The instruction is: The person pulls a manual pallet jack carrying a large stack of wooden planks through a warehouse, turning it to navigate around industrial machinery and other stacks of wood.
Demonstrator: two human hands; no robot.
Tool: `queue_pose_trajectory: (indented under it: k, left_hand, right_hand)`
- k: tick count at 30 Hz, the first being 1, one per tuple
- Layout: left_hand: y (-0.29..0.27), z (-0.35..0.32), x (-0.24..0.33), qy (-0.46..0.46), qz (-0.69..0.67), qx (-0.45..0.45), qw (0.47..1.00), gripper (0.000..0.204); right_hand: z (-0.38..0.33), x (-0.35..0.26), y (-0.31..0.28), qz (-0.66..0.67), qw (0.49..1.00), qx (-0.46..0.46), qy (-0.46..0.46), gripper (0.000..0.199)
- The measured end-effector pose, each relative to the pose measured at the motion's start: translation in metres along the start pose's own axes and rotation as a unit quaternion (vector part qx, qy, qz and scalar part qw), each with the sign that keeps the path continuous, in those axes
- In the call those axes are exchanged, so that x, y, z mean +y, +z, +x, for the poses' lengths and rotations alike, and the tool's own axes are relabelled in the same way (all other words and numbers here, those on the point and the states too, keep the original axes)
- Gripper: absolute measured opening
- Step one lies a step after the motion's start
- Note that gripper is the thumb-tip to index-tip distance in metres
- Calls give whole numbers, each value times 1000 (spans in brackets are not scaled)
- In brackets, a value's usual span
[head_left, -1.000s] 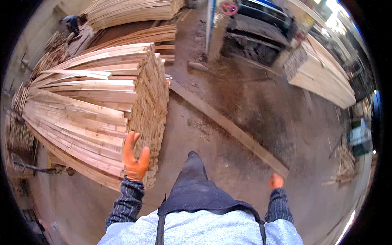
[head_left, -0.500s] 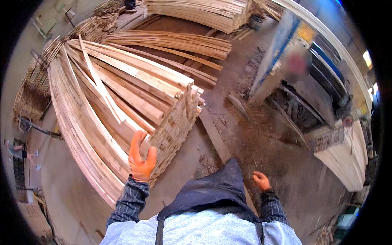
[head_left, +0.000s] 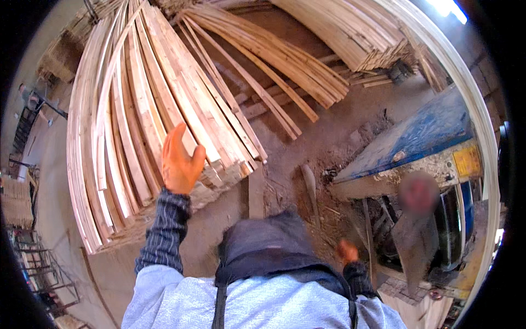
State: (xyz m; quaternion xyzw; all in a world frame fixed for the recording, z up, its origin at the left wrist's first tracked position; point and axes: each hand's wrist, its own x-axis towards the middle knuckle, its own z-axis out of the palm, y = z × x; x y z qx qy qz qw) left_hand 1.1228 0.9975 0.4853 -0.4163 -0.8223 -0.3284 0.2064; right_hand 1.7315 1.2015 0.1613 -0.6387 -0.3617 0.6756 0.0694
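Observation:
My left hand point(head_left: 182, 162), in an orange glove, reaches forward with its fingers stretched and the thumb apart, nothing held. It appears over the near end of a large stack of long wooden boards point(head_left: 159, 104); whether it touches them I cannot tell. A narrow board point(head_left: 100, 164) lies askew across the top of that stack. My right hand point(head_left: 347, 252), also in an orange glove, hangs low to the right of my dark apron point(head_left: 268, 241). Motion smears its fingers, and no object shows in it.
At right stands a worn blue-and-yellow machine point(head_left: 405, 148). Beyond the stack lie a smaller bundle of boards point(head_left: 274, 55) and another lumber pile point(head_left: 345, 33). Wood scraps point(head_left: 309, 186) litter the floor ahead. A person point(head_left: 24, 96) is at the far left, near a dark metal rack point(head_left: 46, 268).
The view has turned right, so the board stack now points more straight ahead and the machine fills more of the right side. My left hand stays raised by the stack's end; my right hand has blurred.

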Motion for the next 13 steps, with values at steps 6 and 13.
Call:
queue_pose_trajectory:
  k: [6,13]
  left_hand:
    - [43,29,-2,-156,173,-62,971,67]
    - [96,8,-27,-231,326,-131,907,80]
  right_hand:
    - [8,-214,-1,-4,986,-67,-155,61]
    - [98,-255,-9,-211,967,-129,-61,72]
